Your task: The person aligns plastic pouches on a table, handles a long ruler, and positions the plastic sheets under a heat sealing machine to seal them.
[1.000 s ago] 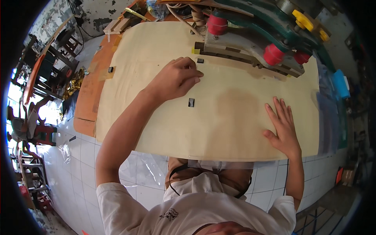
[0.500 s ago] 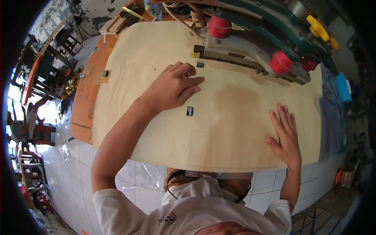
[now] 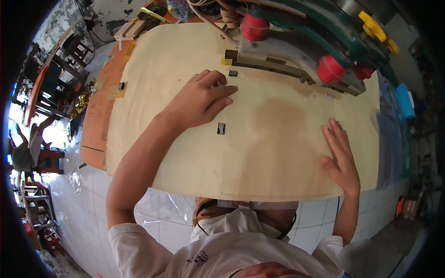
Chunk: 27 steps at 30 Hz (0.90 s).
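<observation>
My left hand (image 3: 201, 97) rests over the cream-covered tabletop (image 3: 153, 60), index finger and thumb apart, the other fingers loosely bent. No object shows between them. A small black block (image 3: 233, 73) lies just beyond its fingertips, and a second black block (image 3: 221, 129) sits nearer me, below the thumb. On the right, my right hand (image 3: 340, 153) is open, fingers straight and together, thumb out to the side. A clear plastic sheet (image 3: 257, 204) hangs slightly over the table's near edge; how far it spreads between my hands is hard to see.
Along the far side stands a green and grey machine with red knobs (image 3: 331, 69) and a long metal bar (image 3: 278, 69). Clear bluish film (image 3: 391, 139) covers the right end. A third black block (image 3: 121, 86) is taped at the left. A person (image 3: 25, 148) sits far left.
My right hand has tilted more onto its side, its fingers drawn closer together. My left hand keeps its pose. The whole view has shifted slightly, and a blurred grey shape appears at lower right.
</observation>
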Tool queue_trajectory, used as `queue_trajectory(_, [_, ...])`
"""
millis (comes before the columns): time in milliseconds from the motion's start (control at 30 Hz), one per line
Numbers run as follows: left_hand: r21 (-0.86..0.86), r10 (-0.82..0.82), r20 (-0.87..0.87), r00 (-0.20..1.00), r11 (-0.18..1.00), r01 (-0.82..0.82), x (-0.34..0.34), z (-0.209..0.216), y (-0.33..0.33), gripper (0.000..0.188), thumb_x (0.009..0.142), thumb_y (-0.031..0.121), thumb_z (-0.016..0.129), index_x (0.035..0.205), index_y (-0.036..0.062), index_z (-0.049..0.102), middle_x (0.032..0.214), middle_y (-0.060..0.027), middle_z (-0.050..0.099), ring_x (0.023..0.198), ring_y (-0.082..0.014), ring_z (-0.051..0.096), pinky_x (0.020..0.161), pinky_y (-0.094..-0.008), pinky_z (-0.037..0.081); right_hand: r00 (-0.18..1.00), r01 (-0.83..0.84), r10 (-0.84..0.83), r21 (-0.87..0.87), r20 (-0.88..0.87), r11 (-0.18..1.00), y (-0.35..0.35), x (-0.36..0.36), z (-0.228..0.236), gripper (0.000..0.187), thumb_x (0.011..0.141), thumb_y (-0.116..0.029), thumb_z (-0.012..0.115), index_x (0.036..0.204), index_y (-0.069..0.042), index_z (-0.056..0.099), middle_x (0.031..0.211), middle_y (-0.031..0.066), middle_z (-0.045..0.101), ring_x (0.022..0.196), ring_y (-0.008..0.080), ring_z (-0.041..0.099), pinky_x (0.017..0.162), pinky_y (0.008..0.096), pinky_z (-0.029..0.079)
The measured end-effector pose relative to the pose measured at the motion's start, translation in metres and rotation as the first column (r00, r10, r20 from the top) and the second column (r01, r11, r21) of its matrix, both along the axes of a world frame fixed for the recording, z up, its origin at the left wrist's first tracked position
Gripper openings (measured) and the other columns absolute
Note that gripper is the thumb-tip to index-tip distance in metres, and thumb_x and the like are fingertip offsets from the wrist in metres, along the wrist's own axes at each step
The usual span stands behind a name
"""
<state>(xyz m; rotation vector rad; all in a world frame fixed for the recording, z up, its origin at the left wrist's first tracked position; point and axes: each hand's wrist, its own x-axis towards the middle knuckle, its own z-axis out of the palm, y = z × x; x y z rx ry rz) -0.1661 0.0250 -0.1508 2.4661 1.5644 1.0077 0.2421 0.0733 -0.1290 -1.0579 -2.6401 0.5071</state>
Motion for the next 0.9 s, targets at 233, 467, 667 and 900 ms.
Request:
queue_trajectory(233, [-0.019, -0.022, 0.017, 1.000, 1.000, 0.022, -0.002, 0.002, 0.001, 0.021, 0.085, 0.009, 0.066, 0.105, 0.0051, 0.072, 0.097, -0.0110, 0.059, 0.087, -0.0264, 0.058, 0.078, -0.0356, 0.049, 0.999, -0.014, 0.013, 0.052, 0.034, 0.999, 0.003, 0.003, 0.002, 0.073, 0.092, -0.055, 0.054, 0.145, -0.006, 0.044, 0.156, 0.0199, 0.029, 0.144, 0.0401, 0.025, 0.117, 0.0533, 0.014])
queue_trajectory(467, [-0.048, -0.018, 0.025, 1.000, 0.999, 0.019, 0.003, 0.005, -0.003, 0.022, 0.086, 0.007, 0.065, 0.106, 0.0036, 0.072, 0.103, -0.0124, 0.059, 0.091, -0.0258, 0.058, 0.077, -0.0348, 0.049, 0.993, -0.016, -0.002, 0.146, 0.117, 0.989, 0.004, 0.005, -0.004, 0.069, 0.089, -0.050, 0.059, 0.143, -0.008, 0.047, 0.154, 0.0189, 0.032, 0.143, 0.0386, 0.028, 0.116, 0.0538, 0.016])
queue_trajectory(667, [-0.105, 0.041, -0.006, 0.999, 0.994, -0.041, 0.007, 0.007, -0.001, 0.023, 0.086, 0.005, 0.064, 0.108, 0.0032, 0.072, 0.103, -0.0118, 0.059, 0.094, -0.0258, 0.056, 0.083, -0.0351, 0.048, 0.995, -0.027, 0.012, 0.148, 0.103, 0.989, 0.004, 0.008, -0.003, 0.067, 0.089, -0.048, 0.062, 0.143, -0.011, 0.047, 0.154, 0.0186, 0.033, 0.143, 0.0386, 0.029, 0.116, 0.0545, 0.017])
queue_trajectory(900, [-0.117, 0.043, 0.000, 0.999, 0.992, -0.043, 0.011, 0.008, 0.000, 0.024, 0.085, 0.003, 0.064, 0.107, 0.0027, 0.072, 0.103, -0.0121, 0.060, 0.094, -0.0259, 0.056, 0.085, -0.0356, 0.048, 0.997, -0.005, -0.006, 0.145, 0.076, 0.989, 0.004, 0.011, -0.005, 0.067, 0.089, -0.048, 0.062, 0.144, -0.013, 0.047, 0.153, 0.0179, 0.034, 0.142, 0.0378, 0.030, 0.116, 0.0554, 0.017])
